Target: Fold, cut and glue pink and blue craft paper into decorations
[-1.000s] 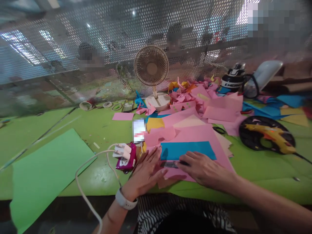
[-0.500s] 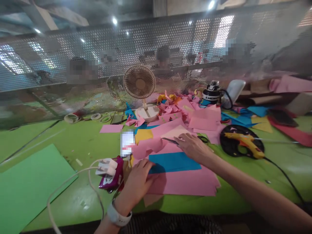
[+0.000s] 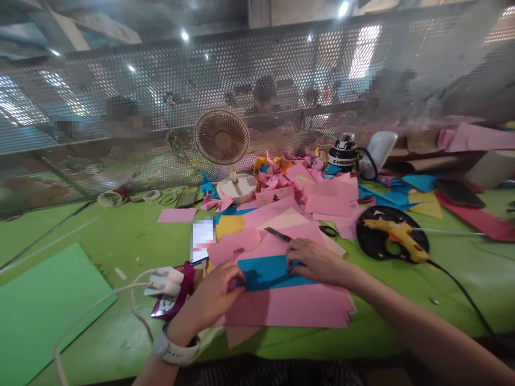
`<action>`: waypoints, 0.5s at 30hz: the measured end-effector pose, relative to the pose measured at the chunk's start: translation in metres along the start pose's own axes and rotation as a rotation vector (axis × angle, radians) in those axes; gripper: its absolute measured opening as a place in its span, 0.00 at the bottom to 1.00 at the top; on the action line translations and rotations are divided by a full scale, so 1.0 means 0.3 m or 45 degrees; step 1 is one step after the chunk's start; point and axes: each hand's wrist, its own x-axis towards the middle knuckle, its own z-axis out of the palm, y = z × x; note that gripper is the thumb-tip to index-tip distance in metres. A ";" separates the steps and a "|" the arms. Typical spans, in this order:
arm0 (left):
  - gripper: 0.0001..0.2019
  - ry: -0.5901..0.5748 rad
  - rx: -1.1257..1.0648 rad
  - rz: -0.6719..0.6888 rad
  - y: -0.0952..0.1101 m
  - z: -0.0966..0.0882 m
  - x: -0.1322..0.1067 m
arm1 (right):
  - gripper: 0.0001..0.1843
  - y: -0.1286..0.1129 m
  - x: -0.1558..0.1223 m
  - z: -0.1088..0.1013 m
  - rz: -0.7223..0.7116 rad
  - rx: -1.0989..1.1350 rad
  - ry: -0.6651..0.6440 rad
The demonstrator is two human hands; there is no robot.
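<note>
A strip of blue paper (image 3: 263, 273) lies on stacked pink paper (image 3: 298, 308) in front of me. My left hand (image 3: 219, 292) has its fingers closed on the strip's left end. Over the right part of the strip, my right hand (image 3: 316, 262) bends its fingers onto the paper, gripping it; the fingertips are partly hidden. Just behind that hand a dark, thin-bladed cutter knife (image 3: 277, 234) rests on the pink sheets, its near end beside my knuckles.
A yellow glue gun (image 3: 396, 236) rests on a black disc to the right. On the left are a phone (image 3: 202, 238), a purple power block (image 3: 173, 300) with a cable, and a green sheet (image 3: 52, 311). Behind stand a fan (image 3: 222, 138), paper scraps (image 3: 281, 177) and a bottle (image 3: 344, 153).
My right hand has let go of the cutter knife and come down onto the blue paper. The left hand has shifted slightly and now grips the strip's left end.
</note>
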 end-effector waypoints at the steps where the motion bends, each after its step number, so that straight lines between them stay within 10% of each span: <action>1: 0.06 -0.020 -0.019 -0.023 -0.002 -0.009 -0.003 | 0.05 0.012 -0.001 -0.010 0.011 -0.003 0.022; 9: 0.22 -0.106 -0.178 0.011 0.078 -0.032 0.038 | 0.12 0.020 0.004 -0.004 -0.027 -0.089 0.182; 15: 0.20 0.073 -0.116 0.166 0.157 0.119 0.184 | 0.11 -0.014 0.014 0.019 0.083 -0.196 0.163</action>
